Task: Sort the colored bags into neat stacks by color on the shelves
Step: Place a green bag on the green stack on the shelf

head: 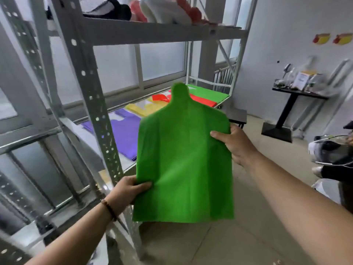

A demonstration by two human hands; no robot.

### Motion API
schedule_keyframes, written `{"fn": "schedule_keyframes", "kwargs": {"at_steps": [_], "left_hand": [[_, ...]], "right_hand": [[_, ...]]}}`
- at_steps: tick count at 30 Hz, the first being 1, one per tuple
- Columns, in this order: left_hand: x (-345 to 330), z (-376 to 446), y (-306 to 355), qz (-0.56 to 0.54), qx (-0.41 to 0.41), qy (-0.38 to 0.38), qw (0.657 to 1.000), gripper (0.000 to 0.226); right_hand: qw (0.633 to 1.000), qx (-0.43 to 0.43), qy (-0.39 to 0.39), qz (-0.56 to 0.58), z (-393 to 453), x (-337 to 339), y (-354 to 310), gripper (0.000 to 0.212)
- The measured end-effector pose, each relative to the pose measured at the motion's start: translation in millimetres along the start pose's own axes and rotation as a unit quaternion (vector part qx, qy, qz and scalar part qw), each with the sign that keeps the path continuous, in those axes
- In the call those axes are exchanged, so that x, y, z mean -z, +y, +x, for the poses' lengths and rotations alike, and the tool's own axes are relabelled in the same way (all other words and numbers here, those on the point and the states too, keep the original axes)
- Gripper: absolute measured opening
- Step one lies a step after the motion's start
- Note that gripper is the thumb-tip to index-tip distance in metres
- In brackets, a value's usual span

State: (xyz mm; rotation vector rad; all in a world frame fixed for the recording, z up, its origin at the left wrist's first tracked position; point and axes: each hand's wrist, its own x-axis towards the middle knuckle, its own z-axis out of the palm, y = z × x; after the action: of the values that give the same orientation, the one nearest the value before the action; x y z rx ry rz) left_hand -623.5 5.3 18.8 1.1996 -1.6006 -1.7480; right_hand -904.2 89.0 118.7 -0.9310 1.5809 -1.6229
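I have a green bag (184, 159) held flat in the air in front of the rack (89, 104), gripped by both hands. My left hand (127, 192) pinches its lower left edge, thumb on top of the fabric and fingers curled under it; a bead bracelet (109, 209) sits on that wrist. My right hand (232, 142) holds the upper right corner, thumb lying across the top face and the fingers behind. The bag's handle end points away from me, toward the shelf (91, 138).

On that shelf the bags lie in a row by colour: a purple stack (122, 131) nearest, then a yellow stack (142, 108), then red bags (202, 100), and a green stack (208, 92) at the far end. The bag I hold covers part of the red and yellow ones. The top shelf (145, 33) carries a dark bundle (103, 6) and some white and pink things, too blurred to name.

Off to the right a small dark table (298, 93) with clutter on it stands by the wall, and two yellow-and-red stickers (333, 38) sit high on that wall.
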Motion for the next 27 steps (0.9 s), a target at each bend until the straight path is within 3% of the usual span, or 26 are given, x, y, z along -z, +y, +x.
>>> {"fn": "schedule_keyframes", "kwargs": {"at_steps": [6, 16, 23, 27], "left_hand": [[-62, 121, 41, 0.012, 0.006, -0.092, 0.996, 0.017], [-147, 277, 92, 0.042, 0.025, -0.148, 0.988, 0.013], [-235, 393, 119, 0.047, 0.003, -0.137, 0.989, 0.024], [-291, 457, 146, 0.009, -0.017, -0.116, 0.993, 0.042]], "right_hand": [[0.996, -0.056, 0.071, -0.001, 93, 79, 14, 0.037], [0.988, -0.093, 0.118, 0.046, 225, 178, 47, 0.030], [0.985, -0.091, 0.124, 0.081, 341, 278, 69, 0.019], [0.989, -0.091, 0.088, 0.070, 428, 336, 66, 0.034]]}}
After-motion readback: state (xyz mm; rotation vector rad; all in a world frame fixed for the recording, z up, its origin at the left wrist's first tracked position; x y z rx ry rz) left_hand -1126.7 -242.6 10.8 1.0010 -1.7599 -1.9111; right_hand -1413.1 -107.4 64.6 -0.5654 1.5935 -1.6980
